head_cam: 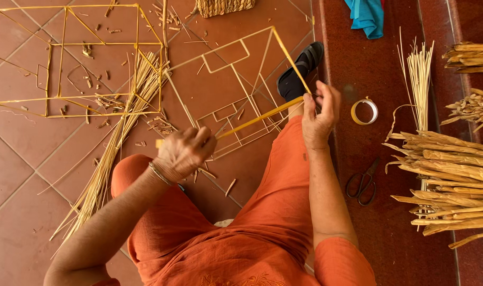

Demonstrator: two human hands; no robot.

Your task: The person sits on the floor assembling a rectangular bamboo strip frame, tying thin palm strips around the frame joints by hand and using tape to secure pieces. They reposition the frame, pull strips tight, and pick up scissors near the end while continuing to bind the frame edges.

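A flat frame of thin yellow sticks (236, 79) lies tilted over my knee and the tiled floor. My left hand (183, 153) is closed on one end of a yellow stick (257, 117) that runs up to the right. My right hand (319, 114) pinches the other end where it meets the frame's slanted edge. I sit in orange clothes, one foot in a black sandal (299, 71) under the frame.
A second, box-shaped stick frame (74, 58) rests at upper left. A loose bundle of straws (119, 132) lies on the floor beside it. To the right are a tape roll (364, 111), black scissors (362, 182), dried husks (453, 175), a straw bunch (418, 79) and blue cloth (367, 16).
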